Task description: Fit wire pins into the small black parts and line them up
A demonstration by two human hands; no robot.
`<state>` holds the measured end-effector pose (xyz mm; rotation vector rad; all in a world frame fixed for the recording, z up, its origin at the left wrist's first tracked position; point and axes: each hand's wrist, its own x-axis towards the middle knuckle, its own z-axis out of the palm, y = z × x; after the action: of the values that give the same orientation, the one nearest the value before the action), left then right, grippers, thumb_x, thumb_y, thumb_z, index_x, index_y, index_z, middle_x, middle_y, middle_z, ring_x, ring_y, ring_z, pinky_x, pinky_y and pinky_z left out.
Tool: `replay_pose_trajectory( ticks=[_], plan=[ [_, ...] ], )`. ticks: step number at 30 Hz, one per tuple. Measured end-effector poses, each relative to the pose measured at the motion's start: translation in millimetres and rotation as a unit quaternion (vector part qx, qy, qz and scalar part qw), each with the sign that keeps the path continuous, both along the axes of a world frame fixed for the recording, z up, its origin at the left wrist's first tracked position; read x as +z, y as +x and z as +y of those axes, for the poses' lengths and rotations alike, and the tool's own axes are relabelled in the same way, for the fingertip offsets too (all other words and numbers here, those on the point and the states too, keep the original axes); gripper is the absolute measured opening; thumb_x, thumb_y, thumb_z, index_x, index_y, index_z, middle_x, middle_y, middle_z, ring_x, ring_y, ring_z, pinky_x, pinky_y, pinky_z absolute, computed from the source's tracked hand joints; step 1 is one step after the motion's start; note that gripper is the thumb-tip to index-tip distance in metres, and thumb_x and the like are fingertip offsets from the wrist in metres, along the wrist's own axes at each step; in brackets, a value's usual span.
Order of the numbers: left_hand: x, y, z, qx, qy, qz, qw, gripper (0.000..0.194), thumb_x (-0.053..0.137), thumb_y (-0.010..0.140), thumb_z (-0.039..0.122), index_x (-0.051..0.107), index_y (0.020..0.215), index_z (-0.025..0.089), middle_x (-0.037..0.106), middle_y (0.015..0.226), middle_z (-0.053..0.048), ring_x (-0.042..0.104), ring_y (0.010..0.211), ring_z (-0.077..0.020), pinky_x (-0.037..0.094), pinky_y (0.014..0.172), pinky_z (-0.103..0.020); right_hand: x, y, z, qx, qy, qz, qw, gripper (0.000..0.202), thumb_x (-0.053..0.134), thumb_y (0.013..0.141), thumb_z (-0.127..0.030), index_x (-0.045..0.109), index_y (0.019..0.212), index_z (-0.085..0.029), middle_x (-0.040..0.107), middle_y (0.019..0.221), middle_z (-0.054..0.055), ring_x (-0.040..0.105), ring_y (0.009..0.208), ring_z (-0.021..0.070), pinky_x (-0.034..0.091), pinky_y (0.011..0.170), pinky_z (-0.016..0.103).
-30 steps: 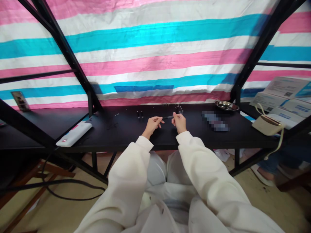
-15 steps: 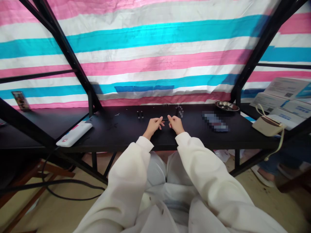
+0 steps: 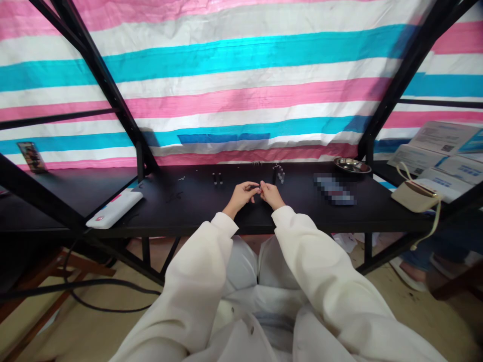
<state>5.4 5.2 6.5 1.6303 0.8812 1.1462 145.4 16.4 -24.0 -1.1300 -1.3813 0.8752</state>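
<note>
The left hand (image 3: 238,197) and right hand (image 3: 270,194) are drawing together over the counter (image 3: 184,213). Their fingers are pinching a dark thing (image 3: 254,187), leaving little showing.

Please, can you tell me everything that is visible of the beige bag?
The beige bag is small, smooth and leather-like, with gold-coloured trim along its top. It lies at the right end of the black table, near white boxes. Its thin pale strap partly hangs below the table edge. Whether it is closed is unclear.
</note>
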Motion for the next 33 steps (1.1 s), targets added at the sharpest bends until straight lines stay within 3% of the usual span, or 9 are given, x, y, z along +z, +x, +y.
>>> replay_pose_trajectory(
  ticks=[6, 11, 15, 19, 23, 33],
  plan=[
    [-0.6, 3.1, -0.5, 0.019, 0.016, 0.025, 0.999, 0.037, 0.068, 0.068, 0.041, 0.061, 0.088, 0.01, 0.065, 0.069, -0.004, 0.049, 0.039, -0.0056, 0.035, 0.04, -0.019, 3.1, 0.8, -4.1, 0.032, 0.012, -0.038, 0.999, 0.054, 0.04, 0.076, -0.068, 0.051, 0.055, -0.02, 0.043, 0.037, -0.004, 0.037, 0.036, 0.009, 0.031, 0.044, 0.023],
    [-2.2, 2.0, 11.0, 0.126, 0.043, 0.124, 0.983, 0.028, 0.061, 0.075, 0.04, 0.06, 0.071, 0.013, 0.064, 0.061, -0.003, 0.046, 0.036, -0.0068, 0.036, 0.042, -0.021, 5.3, 0.1, -7.6, 0.036, -0.002, -0.059, 0.998, 0.052, 0.04, 0.078, -0.064, 0.058, 0.063, -0.018, 0.046, 0.036, -0.004, 0.041, 0.037, 0.0098, 0.033, 0.047, 0.023],
    [3.0, -12.0, 31.7, 0.272, 0.029, 0.243, 0.931, 0.021, 0.058, 0.077, 0.035, 0.062, 0.07, 0.016, 0.066, 0.062, -0.005, 0.059, 0.055, -0.0138, 0.042, 0.055, -0.023, 2.7, -0.5, -6.5, 0.017, -0.001, -0.065, 0.998, 0.048, 0.04, 0.081, -0.057, 0.062, 0.079, -0.015, 0.049, 0.039, -0.004, 0.046, 0.041, 0.0112, 0.036, 0.052, 0.023],
    [7.9, -31.9, 46.3, 0.351, 0.02, 0.363, 0.863, 0.022, 0.059, 0.076, 0.038, 0.066, 0.077, 0.017, 0.069, 0.077, -0.01, 0.064, 0.077, -0.0214, 0.044, 0.065, -0.028, 1.1, -0.8, -5.7, 0.009, 0.008, -0.098, 0.995, 0.043, 0.039, 0.084, -0.051, 0.063, 0.078, -0.016, 0.051, 0.04, -0.004, 0.051, 0.045, 0.0115, 0.038, 0.058, 0.023],
    [7.4, -45.1, 50.4, 0.37, 0.023, 0.425, 0.826, 0.023, 0.057, 0.078, 0.037, 0.068, 0.086, 0.017, 0.067, 0.092, -0.015, 0.063, 0.087, -0.0271, 0.045, 0.07, -0.033, 2.2, -0.8, -6.7, 0.009, 0.009, -0.124, 0.992, 0.041, 0.039, 0.085, -0.048, 0.064, 0.078, -0.016, 0.051, 0.041, -0.004, 0.052, 0.047, 0.0118, 0.039, 0.06, 0.023],
    [8.2, -55.8, 55.7, 0.387, 0.006, 0.457, 0.801, 0.026, 0.056, 0.08, 0.035, 0.067, 0.092, 0.015, 0.065, 0.095, -0.018, 0.062, 0.092, -0.0305, 0.046, 0.074, -0.037, 4.7, -1.9, -9.2, 0.008, 0.009, -0.143, 0.99, 0.038, 0.039, 0.086, -0.043, 0.065, 0.077, -0.017, 0.051, 0.041, -0.004, 0.052, 0.048, 0.012, 0.04, 0.063, 0.024]
  ],
)
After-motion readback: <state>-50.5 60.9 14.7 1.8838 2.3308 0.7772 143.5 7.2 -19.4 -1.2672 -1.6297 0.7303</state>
